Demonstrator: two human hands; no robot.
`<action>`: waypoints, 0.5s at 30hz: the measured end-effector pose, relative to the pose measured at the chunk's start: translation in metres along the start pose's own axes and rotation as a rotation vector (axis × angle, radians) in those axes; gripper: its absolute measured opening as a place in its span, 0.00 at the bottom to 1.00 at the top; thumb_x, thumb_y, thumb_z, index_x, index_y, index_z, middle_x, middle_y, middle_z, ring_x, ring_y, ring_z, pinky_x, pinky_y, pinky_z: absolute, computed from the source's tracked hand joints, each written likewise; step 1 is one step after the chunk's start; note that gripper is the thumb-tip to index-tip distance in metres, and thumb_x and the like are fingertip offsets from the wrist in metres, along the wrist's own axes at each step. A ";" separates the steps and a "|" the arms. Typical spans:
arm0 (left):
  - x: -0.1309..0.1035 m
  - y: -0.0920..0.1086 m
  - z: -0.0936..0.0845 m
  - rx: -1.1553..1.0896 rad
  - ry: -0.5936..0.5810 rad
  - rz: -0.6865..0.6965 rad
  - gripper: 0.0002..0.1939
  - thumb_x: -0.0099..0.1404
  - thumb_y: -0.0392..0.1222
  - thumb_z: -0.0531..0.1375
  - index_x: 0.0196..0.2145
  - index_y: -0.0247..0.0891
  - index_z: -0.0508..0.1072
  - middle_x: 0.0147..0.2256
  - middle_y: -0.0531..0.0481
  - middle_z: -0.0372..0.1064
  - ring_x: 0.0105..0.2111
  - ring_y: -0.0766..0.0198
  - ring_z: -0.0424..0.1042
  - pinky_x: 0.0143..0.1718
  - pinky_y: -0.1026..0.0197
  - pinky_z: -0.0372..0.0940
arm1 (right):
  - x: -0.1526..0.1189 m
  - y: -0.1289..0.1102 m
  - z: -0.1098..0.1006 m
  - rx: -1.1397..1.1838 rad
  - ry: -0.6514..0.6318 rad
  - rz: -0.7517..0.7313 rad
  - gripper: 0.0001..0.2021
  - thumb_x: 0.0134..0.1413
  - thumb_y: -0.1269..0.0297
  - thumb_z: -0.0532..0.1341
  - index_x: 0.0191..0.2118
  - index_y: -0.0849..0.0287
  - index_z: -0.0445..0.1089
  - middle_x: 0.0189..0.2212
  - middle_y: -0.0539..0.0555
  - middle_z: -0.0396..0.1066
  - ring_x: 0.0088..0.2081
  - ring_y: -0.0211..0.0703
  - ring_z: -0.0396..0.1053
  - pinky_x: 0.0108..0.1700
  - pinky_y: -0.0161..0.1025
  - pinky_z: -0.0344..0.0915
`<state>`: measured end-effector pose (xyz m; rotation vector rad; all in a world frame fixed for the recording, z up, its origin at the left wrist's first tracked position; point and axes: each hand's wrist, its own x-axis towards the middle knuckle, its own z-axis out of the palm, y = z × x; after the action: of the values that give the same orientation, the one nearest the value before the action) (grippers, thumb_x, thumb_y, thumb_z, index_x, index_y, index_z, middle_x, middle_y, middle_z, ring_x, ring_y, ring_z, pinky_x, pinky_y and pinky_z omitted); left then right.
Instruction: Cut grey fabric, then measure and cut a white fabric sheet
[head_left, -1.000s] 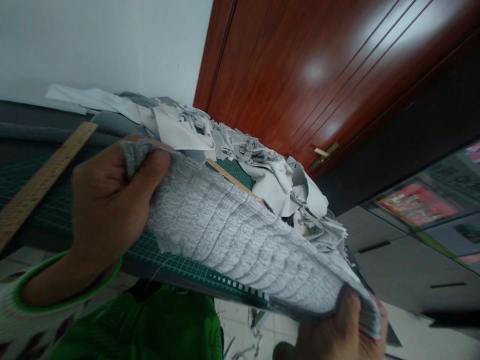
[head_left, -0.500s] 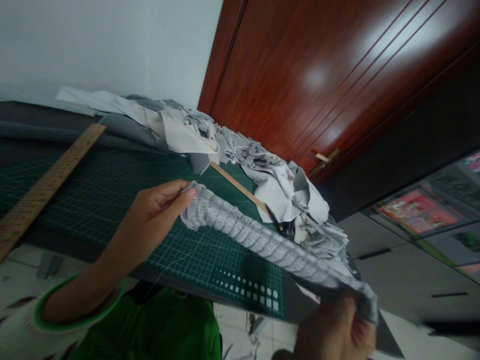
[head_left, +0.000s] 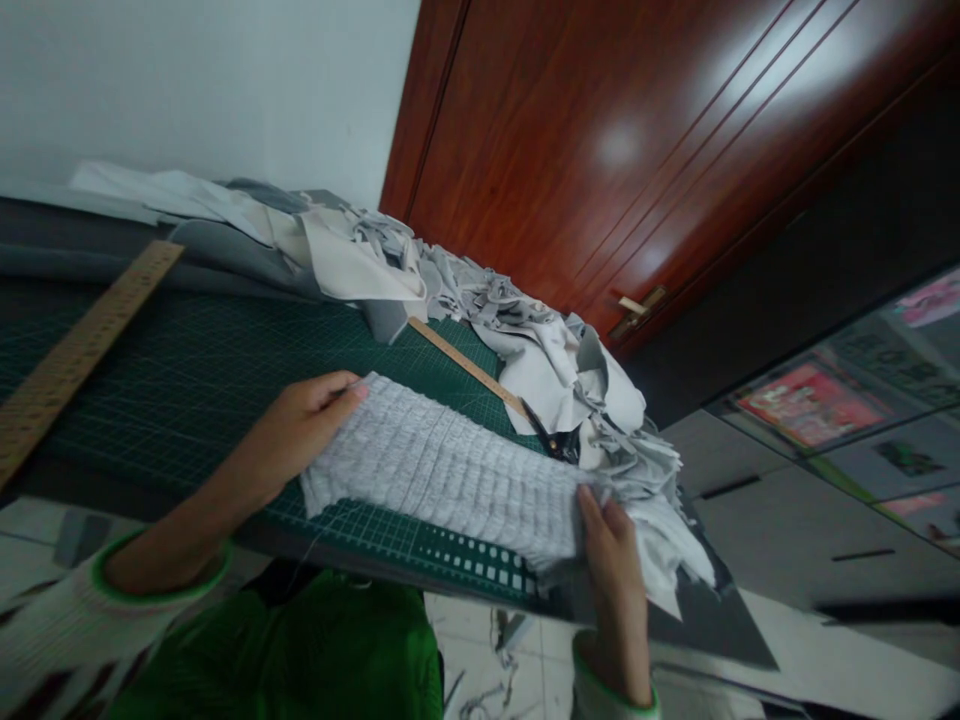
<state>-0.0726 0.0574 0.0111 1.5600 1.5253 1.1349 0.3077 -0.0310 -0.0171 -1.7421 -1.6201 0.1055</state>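
A pale grey shirred piece of fabric (head_left: 442, 475) lies flat on the green cutting mat (head_left: 195, 380). My left hand (head_left: 300, 430) pinches its far left corner between thumb and fingers. At the fabric's right end, near the mat's corner, my right hand (head_left: 611, 560) presses and grips the edge. The ribbed gathers run across the piece between both hands.
A heap of grey and white fabric scraps (head_left: 525, 340) covers the mat's far side and right end. Black scissors (head_left: 555, 440) lie by the heap. One wooden ruler (head_left: 71, 355) sits at left, another (head_left: 465, 365) near the scraps. A dark red door (head_left: 637, 150) stands behind.
The fabric was held up and stretched in the air between both hands; now it is lowered and spread flat on the mat, with both hands still on its ends.
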 end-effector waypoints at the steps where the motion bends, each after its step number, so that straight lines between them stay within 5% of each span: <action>1: 0.004 -0.008 0.004 0.028 -0.045 0.002 0.17 0.56 0.55 0.51 0.32 0.44 0.71 0.31 0.50 0.73 0.37 0.52 0.72 0.40 0.53 0.63 | 0.008 -0.010 0.008 0.024 -0.110 0.084 0.16 0.61 0.45 0.53 0.39 0.44 0.74 0.33 0.62 0.80 0.36 0.51 0.79 0.38 0.47 0.73; 3: 0.007 -0.020 0.010 0.042 -0.147 -0.004 0.17 0.54 0.55 0.54 0.36 0.43 0.70 0.32 0.48 0.76 0.37 0.49 0.76 0.40 0.51 0.65 | 0.016 -0.030 0.022 -0.006 -0.143 0.170 0.20 0.58 0.42 0.55 0.45 0.49 0.73 0.36 0.68 0.79 0.38 0.56 0.79 0.41 0.51 0.73; 7: -0.003 -0.027 0.012 0.060 -0.277 0.000 0.28 0.49 0.55 0.59 0.48 0.45 0.64 0.43 0.43 0.78 0.45 0.48 0.78 0.45 0.53 0.68 | 0.000 -0.067 0.044 -0.128 0.097 0.030 0.27 0.63 0.45 0.50 0.57 0.56 0.69 0.50 0.73 0.73 0.56 0.58 0.70 0.58 0.57 0.66; 10: -0.012 -0.024 0.012 0.147 -0.288 0.019 0.31 0.50 0.53 0.57 0.52 0.42 0.64 0.50 0.39 0.74 0.51 0.45 0.74 0.51 0.49 0.64 | -0.024 -0.096 0.062 -0.005 -0.177 -0.165 0.27 0.71 0.55 0.44 0.65 0.65 0.61 0.63 0.66 0.66 0.66 0.49 0.60 0.67 0.55 0.60; 12: -0.014 -0.022 0.012 0.203 -0.285 0.014 0.33 0.53 0.51 0.55 0.56 0.37 0.62 0.50 0.36 0.73 0.51 0.43 0.73 0.52 0.46 0.63 | -0.035 -0.110 0.072 -0.064 -0.417 -0.251 0.29 0.71 0.56 0.44 0.69 0.70 0.54 0.69 0.65 0.55 0.71 0.52 0.49 0.70 0.61 0.53; 15: -0.014 -0.021 0.010 0.257 -0.279 -0.013 0.37 0.55 0.48 0.52 0.61 0.31 0.57 0.52 0.32 0.72 0.52 0.43 0.73 0.51 0.46 0.64 | -0.038 -0.110 0.079 -0.278 -0.522 -0.253 0.31 0.70 0.56 0.47 0.70 0.71 0.50 0.72 0.63 0.45 0.73 0.57 0.41 0.70 0.67 0.47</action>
<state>-0.0713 0.0465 -0.0137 1.7899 1.5299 0.6973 0.1678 -0.0375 -0.0291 -1.7893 -2.3170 0.2381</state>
